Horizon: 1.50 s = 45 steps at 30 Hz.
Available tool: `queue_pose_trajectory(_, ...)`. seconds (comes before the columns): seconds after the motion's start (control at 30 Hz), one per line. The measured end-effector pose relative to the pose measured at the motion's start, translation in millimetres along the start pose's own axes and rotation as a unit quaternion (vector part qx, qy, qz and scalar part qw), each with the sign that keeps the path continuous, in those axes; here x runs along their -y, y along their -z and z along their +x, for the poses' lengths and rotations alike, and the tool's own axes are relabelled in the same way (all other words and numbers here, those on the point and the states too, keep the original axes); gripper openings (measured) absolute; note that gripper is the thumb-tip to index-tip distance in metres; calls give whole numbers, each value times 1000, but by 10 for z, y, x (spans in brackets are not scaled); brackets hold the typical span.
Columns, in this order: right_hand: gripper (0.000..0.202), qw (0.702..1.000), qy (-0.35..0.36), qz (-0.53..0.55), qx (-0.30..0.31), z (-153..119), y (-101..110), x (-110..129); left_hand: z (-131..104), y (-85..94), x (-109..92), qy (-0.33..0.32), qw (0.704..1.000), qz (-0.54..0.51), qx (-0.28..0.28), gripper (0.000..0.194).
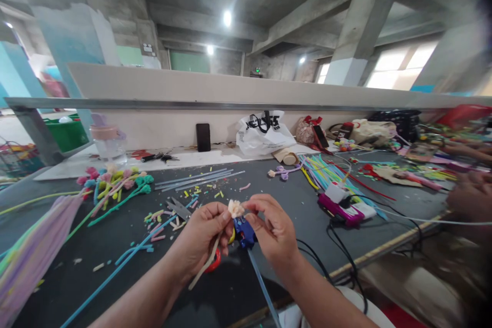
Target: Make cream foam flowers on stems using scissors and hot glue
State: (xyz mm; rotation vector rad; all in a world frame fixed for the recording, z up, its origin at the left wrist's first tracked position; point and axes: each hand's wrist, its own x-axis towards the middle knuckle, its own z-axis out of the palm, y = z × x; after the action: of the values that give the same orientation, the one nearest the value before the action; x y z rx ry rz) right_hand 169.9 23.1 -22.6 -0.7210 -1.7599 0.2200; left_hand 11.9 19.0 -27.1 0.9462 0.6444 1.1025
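Bare concrete beams and pillars, some painted pale blue low down, rose behind a white partition (230,89) that ran along the back of the dark worktop (154,271). Through the head camera I saw my left hand (209,228) grasping a cream fuzzy flower (236,208) by its base, thumb against the fingers, with a beige stem (205,269) slanting down below that grip. My right hand (274,228) was at the flower's other side, index finger and thumb right by the petals; whether that grip was clenched on a petal or only near it, I could not tell. So the flower sat between my two hands, just over the front of a blue glue gun (245,233), from whose rear a translucent stick (264,287) ran toward the near edge. Grey scissor blades (179,208) lay beyond my left hand, among small coloured offcuts (156,215). Farther left I had a cluster of finished fuzzy flowers (115,184) and a lilac bundle of fuzzy stems (49,251). To the right lay a magenta power strip (340,210). A dark phone (203,137) leaned on the partition near a white bag (265,136), and a co-worker's hands (471,200) blurred at the right edge.
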Motion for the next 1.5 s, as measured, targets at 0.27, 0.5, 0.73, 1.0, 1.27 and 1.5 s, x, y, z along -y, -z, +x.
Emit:
queue_pose_trajectory(0.27,45,976,-116,171,73,-15,-68,38,7,65,55,-55,997,-17,56,18)
queue_pose_trajectory(0.5,10,991,-58,76,98,21,-35,131,52,92,122,-25,997,4,78,14)
queue_pose_trajectory(0.73,12,994,-106,0,-12,-2,-102,94,52,72,117,-19,997,17,73,15)
queue_pose_trajectory(1.0,30,865,-347,349,92,70,-120,97,40,83,26,34,997,-26,71,21)
queue_pose_trajectory(1.27,20,828,-366,423,47,112,-34,88,86,-57,-133,64,994,28,87,24)
queue_pose_trajectory(1.5,24,847,-365,387,16,142,-4,88,112,-128,-139,11,996,84,39,30)
